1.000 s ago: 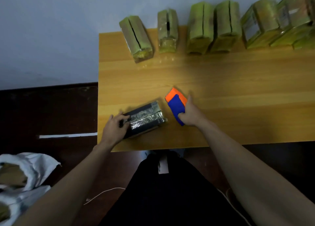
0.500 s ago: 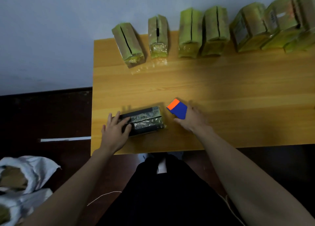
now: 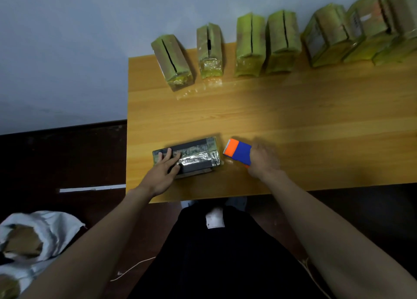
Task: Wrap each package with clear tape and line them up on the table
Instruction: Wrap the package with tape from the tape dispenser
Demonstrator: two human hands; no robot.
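Package point(image 3: 188, 157) lying flat near the table's point(image 3: 293, 118) front-left corner, long axis running left to right, right end tipped a little toward the far edge. Dark wrapping with shiny clear tape banding the middle and right half, catching the light. Left hand point(image 3: 163, 173) resting on the package's left end, fingers straight and slightly fanned, pressing down flat on top, thumb out toward the near side. Right hand point(image 3: 262, 162) just to the right, wrapped around a blue and orange tape dispenser point(image 3: 238, 154); orange end pointing left toward the package, close to its right end but apart from it, with a small glint on the table between them. Right fingers blurred and mostly behind the dispenser, so exact curl hard to tell, though clearly gripping the blue body.

Along the far edge against the wall, a row of wrapped packages point(image 3: 250, 46) standing side by side, greenish-yellow, each with its long axis running front to back. Leftmost one point(image 3: 172, 61) angled, near end swung right; the rest roughly parallel, the right-hand ones crowding together and leaning.

Down on the dark floor at lower left, a white sack point(image 3: 45, 231) gaping open, brown parcels inside. Thin white cord point(image 3: 130, 269) trailing beside the dark trousers.
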